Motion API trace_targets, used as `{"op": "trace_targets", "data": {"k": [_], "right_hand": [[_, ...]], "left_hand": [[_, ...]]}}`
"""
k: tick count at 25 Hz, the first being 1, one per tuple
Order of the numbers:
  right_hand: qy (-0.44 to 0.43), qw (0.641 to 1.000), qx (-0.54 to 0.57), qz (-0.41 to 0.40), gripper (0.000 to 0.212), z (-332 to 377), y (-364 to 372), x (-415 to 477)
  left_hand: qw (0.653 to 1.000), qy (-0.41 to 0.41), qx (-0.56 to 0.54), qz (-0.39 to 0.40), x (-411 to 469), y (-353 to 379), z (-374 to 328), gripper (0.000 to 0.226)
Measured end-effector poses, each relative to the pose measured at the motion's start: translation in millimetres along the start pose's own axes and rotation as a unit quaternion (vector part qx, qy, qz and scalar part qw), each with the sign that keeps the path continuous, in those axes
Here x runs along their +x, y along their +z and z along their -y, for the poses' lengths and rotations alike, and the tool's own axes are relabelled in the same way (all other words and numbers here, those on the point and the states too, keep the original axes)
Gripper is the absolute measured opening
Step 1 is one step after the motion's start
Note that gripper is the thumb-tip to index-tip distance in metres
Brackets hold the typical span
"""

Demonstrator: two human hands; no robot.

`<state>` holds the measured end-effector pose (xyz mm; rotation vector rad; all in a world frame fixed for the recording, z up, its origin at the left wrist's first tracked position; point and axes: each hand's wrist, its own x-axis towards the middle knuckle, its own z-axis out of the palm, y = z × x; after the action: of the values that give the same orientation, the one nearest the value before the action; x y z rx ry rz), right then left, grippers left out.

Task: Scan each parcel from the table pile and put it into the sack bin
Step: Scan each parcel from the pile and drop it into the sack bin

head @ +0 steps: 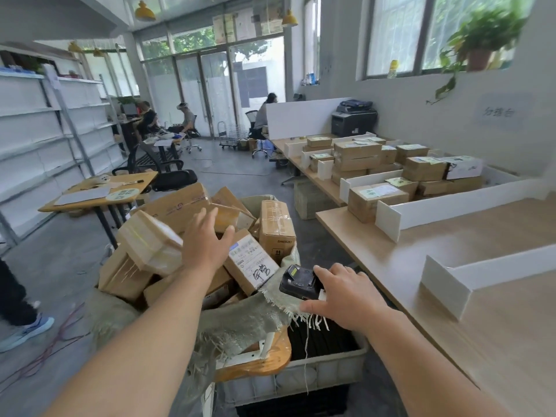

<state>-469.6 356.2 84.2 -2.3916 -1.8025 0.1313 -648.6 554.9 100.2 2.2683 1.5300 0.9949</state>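
Right hand (346,299) grips scanner (299,282); left hand (204,239) spread over parcels (186,236).

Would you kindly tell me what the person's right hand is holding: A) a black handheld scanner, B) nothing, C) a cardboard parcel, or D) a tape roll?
A: the right hand grips a black handheld scanner, fingers curled over it, beside the frayed rim of the sack bin.

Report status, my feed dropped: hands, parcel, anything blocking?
Left hand open over sack bin, parcels heaped inside. Right hand grips scanner. Nothing in the way.
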Motion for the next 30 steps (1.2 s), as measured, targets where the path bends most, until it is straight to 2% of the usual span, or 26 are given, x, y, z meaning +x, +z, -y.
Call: {"op": "trace_targets", "data": {"k": [5,12,21,26,30], "right_hand": [[0.094,0.995,0.000,-0.023,0.087,-39,-7,-30],[0.240,0.970,0.019,-0.035,0.072,-83,-9,-90],[0.381,0.922,0.017,-0.067,0.074,-146,-20,-188],[0.424,0.901,0.028,-0.090,0.071,-191,-32,-245],[0.447,0.888,0.035,-0.105,0.071,-232,-37,-290]], "left_hand": [[0.990,0.133,-0.013,0.055,-1,49,-62,0.060],[0.945,0.294,-0.045,0.139,-32,123,-146,0.063],[0.888,0.405,-0.073,0.208,-117,179,-270,0.060],[0.855,0.448,-0.115,0.237,-187,199,-343,0.052],[0.838,0.459,-0.127,0.267,-232,212,-397,0.065]]}}
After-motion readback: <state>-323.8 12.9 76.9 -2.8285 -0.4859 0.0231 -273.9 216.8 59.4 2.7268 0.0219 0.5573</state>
